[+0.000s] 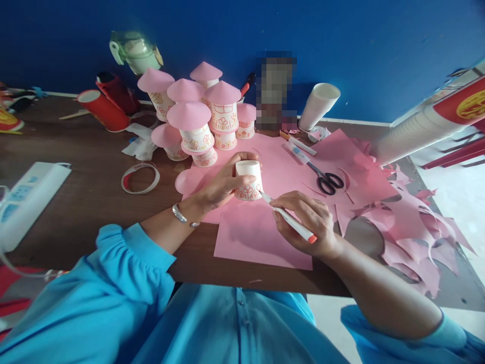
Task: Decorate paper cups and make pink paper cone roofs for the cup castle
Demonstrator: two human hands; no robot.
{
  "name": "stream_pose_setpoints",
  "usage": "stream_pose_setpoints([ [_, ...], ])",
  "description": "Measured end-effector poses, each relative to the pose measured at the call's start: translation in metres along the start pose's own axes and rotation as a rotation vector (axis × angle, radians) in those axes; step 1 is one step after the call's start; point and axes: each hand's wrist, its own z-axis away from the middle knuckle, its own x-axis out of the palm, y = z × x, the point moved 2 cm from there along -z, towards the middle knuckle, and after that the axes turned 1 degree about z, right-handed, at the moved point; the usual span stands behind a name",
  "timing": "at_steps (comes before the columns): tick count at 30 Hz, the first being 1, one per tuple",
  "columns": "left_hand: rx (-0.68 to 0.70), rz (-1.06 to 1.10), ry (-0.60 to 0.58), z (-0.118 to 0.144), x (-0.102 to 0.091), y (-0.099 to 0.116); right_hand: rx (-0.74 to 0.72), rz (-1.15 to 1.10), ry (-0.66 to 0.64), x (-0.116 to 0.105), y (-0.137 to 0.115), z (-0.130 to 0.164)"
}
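The left hand (222, 184) is curled around a small white paper cup (249, 180), held upside down over the pink paper sheet (261, 237), thumb across the top and fingers wrapped behind. Reddish flower drawings run along the cup's lower band. The right hand (308, 220) pinches a white marker with an orange cap (290, 220), fingers closed tight, its tip touching the cup at about four o'clock. At eleven o'clock from the cup stands a cluster of decorated cups with pink cone roofs (197, 119). Black-handled scissors (326, 179) lie at three o'clock. No readable writing shows anywhere.
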Motion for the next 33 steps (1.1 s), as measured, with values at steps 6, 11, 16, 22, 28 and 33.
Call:
stream_pose_setpoints([
  [6,0.005,-0.009,-0.009,-0.0006,-0.0020,-0.0015,-0.004,0.000,-0.009,0.0001,0.0000,-0.0005],
  [11,0.006,-0.023,-0.009,-0.0004,-0.0010,-0.0004,0.009,-0.018,-0.036,0.0030,0.0010,0.0009],
  [16,-0.006,-0.015,0.005,0.0003,0.0002,-0.0001,0.007,-0.038,-0.058,0.0047,0.0010,0.0019],
  [22,0.014,-0.015,-0.017,-0.0010,-0.0013,-0.0026,0.012,-0.036,-0.062,0.0053,0.0024,0.0017],
  [28,0.004,0.006,-0.019,-0.0011,-0.0005,-0.0024,0.009,-0.031,-0.068,0.0050,0.0027,0.0007],
  [33,-0.004,0.012,-0.016,-0.0003,-0.0006,-0.0018,0.023,-0.037,-0.065,0.0045,0.0029,0.0007],
])
